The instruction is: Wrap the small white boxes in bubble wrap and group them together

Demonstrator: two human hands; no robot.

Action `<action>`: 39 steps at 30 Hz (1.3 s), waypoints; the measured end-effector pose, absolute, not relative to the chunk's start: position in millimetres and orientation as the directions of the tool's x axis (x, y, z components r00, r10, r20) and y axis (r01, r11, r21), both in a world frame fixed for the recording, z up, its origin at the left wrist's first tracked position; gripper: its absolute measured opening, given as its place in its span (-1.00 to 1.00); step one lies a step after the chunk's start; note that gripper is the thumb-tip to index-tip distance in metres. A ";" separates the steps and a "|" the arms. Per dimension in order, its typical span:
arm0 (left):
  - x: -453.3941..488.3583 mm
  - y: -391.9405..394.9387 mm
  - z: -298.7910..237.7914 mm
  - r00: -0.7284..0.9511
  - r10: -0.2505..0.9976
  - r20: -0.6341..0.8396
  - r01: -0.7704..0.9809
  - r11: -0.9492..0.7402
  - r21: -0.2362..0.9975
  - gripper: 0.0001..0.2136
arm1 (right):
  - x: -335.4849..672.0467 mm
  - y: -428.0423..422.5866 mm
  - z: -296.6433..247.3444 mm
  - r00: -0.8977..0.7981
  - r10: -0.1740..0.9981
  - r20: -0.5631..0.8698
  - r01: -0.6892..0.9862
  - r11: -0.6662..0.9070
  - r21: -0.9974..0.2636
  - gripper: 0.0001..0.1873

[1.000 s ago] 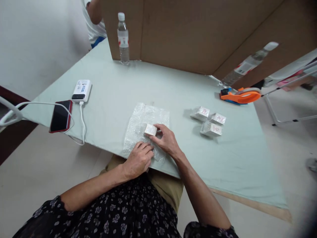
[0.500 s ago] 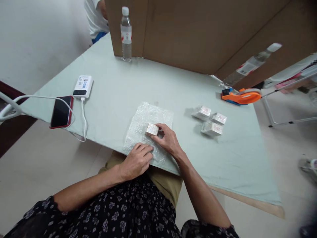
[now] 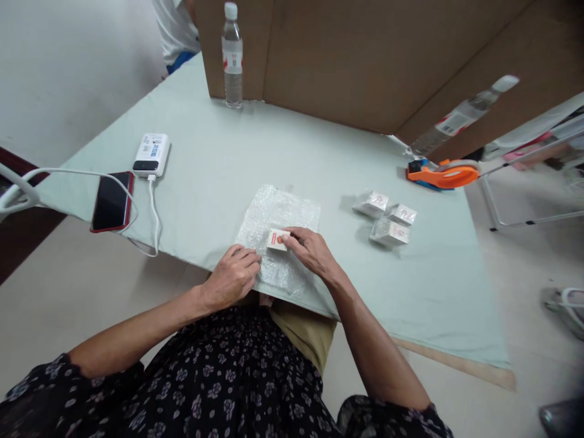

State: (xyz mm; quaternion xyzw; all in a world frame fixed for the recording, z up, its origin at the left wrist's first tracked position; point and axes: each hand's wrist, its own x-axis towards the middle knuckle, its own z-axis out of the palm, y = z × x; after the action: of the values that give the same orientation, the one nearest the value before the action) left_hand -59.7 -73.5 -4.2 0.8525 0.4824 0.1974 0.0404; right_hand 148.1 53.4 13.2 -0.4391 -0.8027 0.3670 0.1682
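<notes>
A small white box [image 3: 275, 239] with a red mark and a round orange-brown picture rests on a sheet of bubble wrap [image 3: 260, 213] near the table's front edge. My right hand [image 3: 312, 250] grips the box from its right side, thumb on top and fingers behind. At the wrap's lower left corner lies my left hand [image 3: 233, 275], palm down, its fingers laid on the sheet and slightly bent. To the right sit three small wrapped boxes, one at the front [image 3: 390, 232], one at the left [image 3: 371, 203] and one at the right [image 3: 402, 214].
An orange tape dispenser [image 3: 449, 174] stands at the right edge. Water bottles stand at back left [image 3: 233, 61] and lean at back right [image 3: 465, 118] by a cardboard panel [image 3: 328, 67]. A cabled power bank [image 3: 152, 155] and phone [image 3: 112, 202] lie left. Behind, a person's white sleeve [image 3: 176, 27] shows.
The box has been turned so that a face with a red mark and picture is now up instead of the printed-text face. My left hand has moved left and slightly away from me.
</notes>
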 end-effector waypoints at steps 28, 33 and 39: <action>-53.8 -50.6 9.4 0.208 0.862 0.461 0.712 -0.457 0.533 -0.95 | 151.2 46.4 -7.4 -0.626 0.753 0.202 0.532 0.602 -0.595 -0.53; -55.7 -32.5 20.0 0.113 0.924 0.365 0.644 -0.348 0.681 -0.93 | 170.9 37.9 19.1 -0.609 0.781 0.137 0.444 0.480 -0.757 -0.47; -54.9 -0.7 26.4 0.009 0.988 0.151 0.525 -0.133 0.841 -0.93 | 165.0 27.0 24.0 -0.521 0.832 0.191 0.511 0.483 -0.711 -0.76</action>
State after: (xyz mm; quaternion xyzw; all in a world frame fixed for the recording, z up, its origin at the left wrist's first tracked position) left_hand -54.9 -0.7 26.4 0.6447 0.5870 0.3887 0.2981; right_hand 165.0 27.0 24.0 -0.4101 -0.8187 0.3001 0.2672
